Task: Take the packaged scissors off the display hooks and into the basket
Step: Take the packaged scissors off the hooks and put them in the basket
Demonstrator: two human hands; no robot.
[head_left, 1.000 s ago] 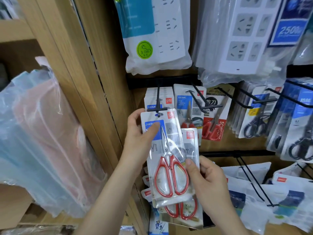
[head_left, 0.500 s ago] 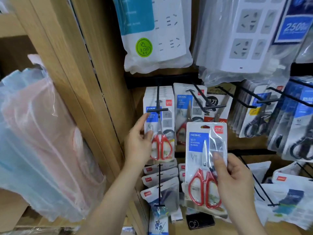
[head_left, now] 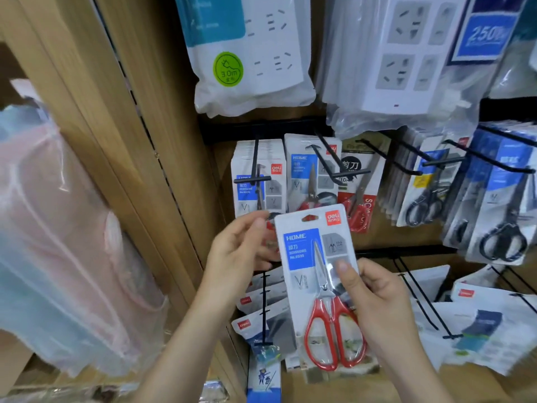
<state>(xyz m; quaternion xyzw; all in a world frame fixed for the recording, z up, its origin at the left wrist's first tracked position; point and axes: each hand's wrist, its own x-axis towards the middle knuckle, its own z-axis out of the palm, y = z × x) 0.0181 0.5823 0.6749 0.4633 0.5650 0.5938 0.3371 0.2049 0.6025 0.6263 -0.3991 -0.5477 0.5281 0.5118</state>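
Observation:
My right hand [head_left: 380, 309] grips a packaged pair of red-handled scissors [head_left: 316, 274] by its right edge, tilted, in front of the display. Just left of it, my left hand [head_left: 238, 251] curls round the lower end of the hanging scissors packs [head_left: 255, 184] on the leftmost black hook [head_left: 253, 178]; the held pack hides part of that grasp. More red-handled packs [head_left: 305, 175] hang on the neighbouring hook. Black-handled scissors packs [head_left: 505, 234] fill the hooks at the right. No basket is in view.
Bagged power strips [head_left: 250, 53] hang above the scissors row. A wooden shelf upright [head_left: 130, 141] runs down the left, with plastic-wrapped pink and blue goods [head_left: 58, 228] beyond it. Lower hooks carry white pouches [head_left: 261, 303], and more pouches [head_left: 491, 321] lie at the right.
A pack came off the left hook and passed to my right hand, which now holds it tilted nearer the centre. My left hand went back to the packs still hanging.

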